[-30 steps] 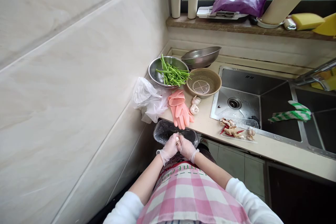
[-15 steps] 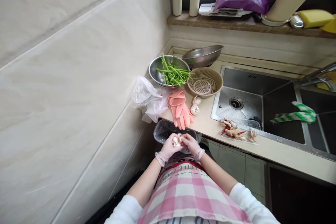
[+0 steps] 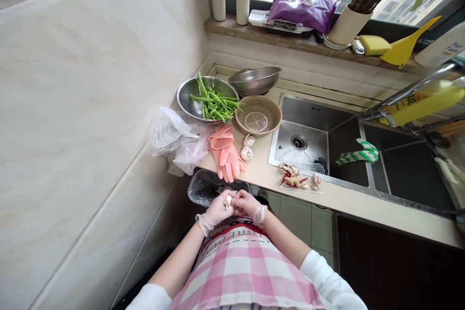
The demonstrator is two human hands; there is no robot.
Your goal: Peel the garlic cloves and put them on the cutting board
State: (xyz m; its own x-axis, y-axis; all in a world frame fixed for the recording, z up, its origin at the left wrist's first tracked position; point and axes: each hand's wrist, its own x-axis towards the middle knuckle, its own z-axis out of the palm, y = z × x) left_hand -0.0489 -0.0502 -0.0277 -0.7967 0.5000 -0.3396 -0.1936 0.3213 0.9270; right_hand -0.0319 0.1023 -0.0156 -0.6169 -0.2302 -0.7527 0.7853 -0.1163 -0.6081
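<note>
Both my hands wear thin clear gloves and meet in front of my pink checked apron. My left hand [image 3: 215, 211] is curled round a small white garlic bulb [image 3: 228, 201]. My right hand [image 3: 247, 205] pinches at the same garlic from the right. They hover above a bin lined with a dark plastic bag [image 3: 205, 187] below the counter edge. Two more garlic bulbs [image 3: 247, 147] lie on the counter beside pink rubber gloves [image 3: 225, 152].
A steel bowl of green stalks [image 3: 209, 99], an empty steel bowl [image 3: 254, 80] and a beige plastic colander [image 3: 258, 116] stand at the back. Ginger, chillies and garlic on a clear tray [image 3: 300, 180] sit by the sink [image 3: 312, 128]. A clear plastic bag [image 3: 173, 140] lies at left.
The view has swung to the right, showing more of the sink and windowsill. My hands stay together on the garlic over the bin, fingers shifting slightly.
</note>
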